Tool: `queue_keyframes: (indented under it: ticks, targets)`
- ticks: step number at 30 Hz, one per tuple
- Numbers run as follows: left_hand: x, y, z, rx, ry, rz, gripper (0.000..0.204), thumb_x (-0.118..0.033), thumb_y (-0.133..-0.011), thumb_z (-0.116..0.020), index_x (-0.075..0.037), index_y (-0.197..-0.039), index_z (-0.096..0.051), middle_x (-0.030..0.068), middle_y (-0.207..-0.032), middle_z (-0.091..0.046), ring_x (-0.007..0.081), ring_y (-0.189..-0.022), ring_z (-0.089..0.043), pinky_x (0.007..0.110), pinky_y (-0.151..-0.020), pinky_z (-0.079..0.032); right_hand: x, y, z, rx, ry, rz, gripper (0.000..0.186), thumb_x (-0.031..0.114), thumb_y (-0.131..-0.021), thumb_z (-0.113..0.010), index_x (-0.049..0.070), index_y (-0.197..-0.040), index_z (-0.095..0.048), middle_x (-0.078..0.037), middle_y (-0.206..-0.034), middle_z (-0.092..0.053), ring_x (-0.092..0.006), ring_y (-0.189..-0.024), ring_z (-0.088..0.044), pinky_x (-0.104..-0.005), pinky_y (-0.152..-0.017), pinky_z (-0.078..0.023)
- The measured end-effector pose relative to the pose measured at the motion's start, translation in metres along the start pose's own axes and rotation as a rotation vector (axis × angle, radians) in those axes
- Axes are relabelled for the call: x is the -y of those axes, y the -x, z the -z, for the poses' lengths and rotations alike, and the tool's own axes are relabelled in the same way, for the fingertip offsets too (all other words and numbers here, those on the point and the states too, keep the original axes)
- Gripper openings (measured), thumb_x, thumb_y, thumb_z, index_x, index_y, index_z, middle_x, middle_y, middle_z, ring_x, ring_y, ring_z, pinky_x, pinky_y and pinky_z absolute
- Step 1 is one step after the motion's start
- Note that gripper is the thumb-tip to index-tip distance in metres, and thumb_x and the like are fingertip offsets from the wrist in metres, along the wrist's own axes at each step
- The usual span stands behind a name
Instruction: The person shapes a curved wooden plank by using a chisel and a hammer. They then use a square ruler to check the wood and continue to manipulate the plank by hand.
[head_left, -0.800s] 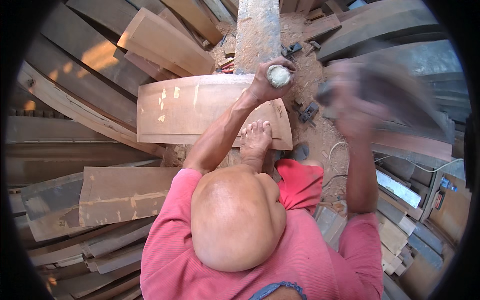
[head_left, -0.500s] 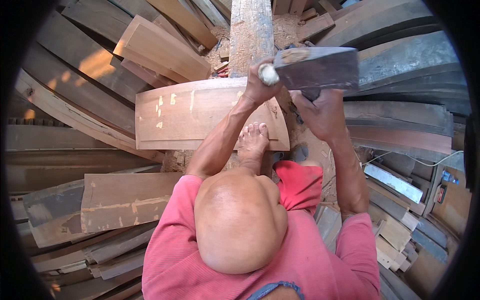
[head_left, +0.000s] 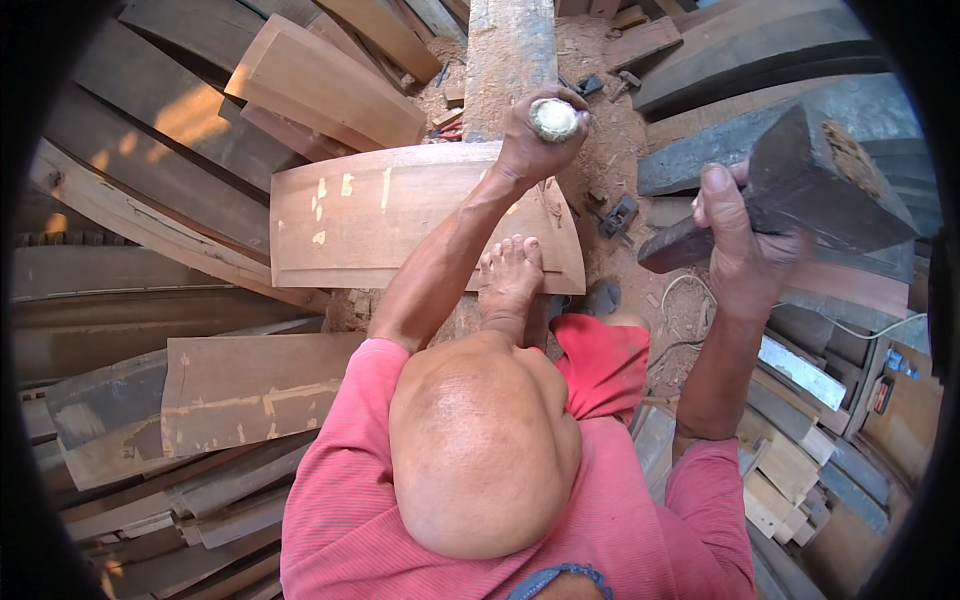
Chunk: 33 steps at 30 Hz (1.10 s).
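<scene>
Mallet [head_left: 800,185]: moved away rightward from handle [head_left: 553,119]; your right hand [head_left: 752,258] holds it, fingers closed.
Handle: top stands free now; your left hand [head_left: 536,150] wraps it, near far edge of board [head_left: 360,235]; lower end hidden.

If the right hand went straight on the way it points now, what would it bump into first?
Probably the stacked boards beyond the mallet held in the right hand, though seen from above, the depth is unclear and it might pass over them.
</scene>
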<state>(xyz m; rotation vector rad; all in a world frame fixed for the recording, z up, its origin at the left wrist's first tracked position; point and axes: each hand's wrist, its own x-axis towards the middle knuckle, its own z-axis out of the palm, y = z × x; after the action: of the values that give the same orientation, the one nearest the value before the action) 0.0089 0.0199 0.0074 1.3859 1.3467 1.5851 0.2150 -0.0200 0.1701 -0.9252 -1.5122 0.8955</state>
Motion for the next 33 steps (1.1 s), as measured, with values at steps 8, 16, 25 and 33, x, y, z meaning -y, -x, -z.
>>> queue_keyframes:
  ticks: [8, 16, 25, 33]
  targets:
    - [0.011, 0.0, 0.004, 0.056, -0.041, -0.081, 0.013, -0.013, -0.088, -0.074, -0.004, -0.098, -0.073, 0.0032, -0.088, -0.073, 0.0092, -0.084, -0.068, 0.026, -0.077, -0.055, 0.008, -0.005, 0.002, -0.056, -0.026, 0.015, 0.013, -0.002, -0.089, -0.073, 0.0, -0.096, -0.062, -0.007, -0.078, -0.062, -0.0142, -0.06, -0.059, -0.03, -0.055, -0.05]
    - [0.009, 0.009, 0.009, 0.069, -0.035, -0.084, 0.011, -0.01, -0.087, -0.073, -0.003, -0.096, -0.072, 0.0045, -0.09, -0.072, 0.0101, -0.085, -0.067, 0.027, -0.078, -0.055, 0.018, -0.015, -0.001, -0.107, -0.138, 0.156, 0.014, 0.0, -0.086, -0.079, 0.001, -0.091, -0.066, -0.006, -0.077, -0.066, -0.0112, -0.059, -0.061, -0.0255, -0.054, -0.051]
    - [0.007, 0.009, -0.001, 0.121, -0.042, -0.146, 0.015, -0.009, -0.081, -0.075, -0.003, -0.094, -0.072, 0.009, -0.089, -0.074, 0.0141, -0.083, -0.071, 0.03, -0.077, -0.056, -0.028, -0.014, -0.004, -0.202, -0.682, -0.399, 0.024, 0.024, -0.092, -0.072, 0.001, -0.098, -0.068, -0.009, -0.08, -0.069, -0.0249, -0.069, -0.068, -0.0379, -0.066, -0.056]
    - [0.007, 0.026, 0.001, 0.048, -0.017, -0.126, 0.021, -0.009, -0.08, -0.076, -0.004, -0.1, -0.071, 0.0109, -0.091, -0.074, 0.0159, -0.084, -0.072, 0.03, -0.077, -0.056, -0.043, -0.021, -0.016, 0.526, 0.767, 0.061, 0.025, 0.023, -0.087, -0.074, -0.002, -0.09, -0.073, -0.02, -0.084, -0.072, -0.0321, -0.08, -0.071, -0.0407, -0.074, -0.055]
